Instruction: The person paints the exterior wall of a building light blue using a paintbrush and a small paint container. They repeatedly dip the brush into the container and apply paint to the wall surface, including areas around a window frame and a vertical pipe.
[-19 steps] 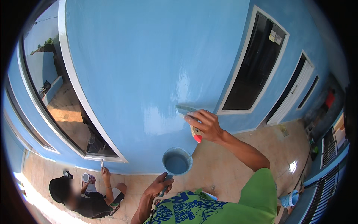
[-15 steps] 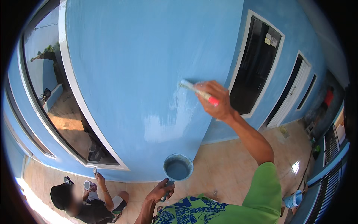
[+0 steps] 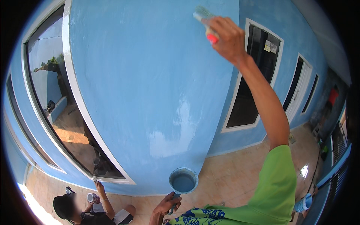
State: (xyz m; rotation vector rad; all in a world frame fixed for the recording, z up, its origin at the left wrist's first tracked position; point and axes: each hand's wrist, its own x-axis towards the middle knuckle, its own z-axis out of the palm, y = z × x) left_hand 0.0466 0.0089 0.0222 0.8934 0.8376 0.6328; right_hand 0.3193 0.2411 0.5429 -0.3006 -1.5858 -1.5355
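Right hand (image 3: 229, 39) of the person is raised, with its fingers wrapped around a paintbrush (image 3: 204, 15), while the left hand (image 3: 167, 204) holds a pot (image 3: 183, 170) from below. Largest is the blue wall (image 3: 142, 75); it looks hard, and its shiny patch (image 3: 168, 140) is probably wet and slippery, so no palm should lean there. Next is the pot, low in front of the wall; with the blue-grey paint (image 3: 183, 183) inside, I judge it rather heavy and easy to tip, therefore its handle (image 3: 176, 195) needs a firm grip, the rim level. Smaller is the paintbrush, at the upper part of the wall; it seems light, stiff in its red-ended grip, where one should take hold, and soft in the bristles (image 3: 205, 10). Whether these touch the wall, I cannot tell because of blur.
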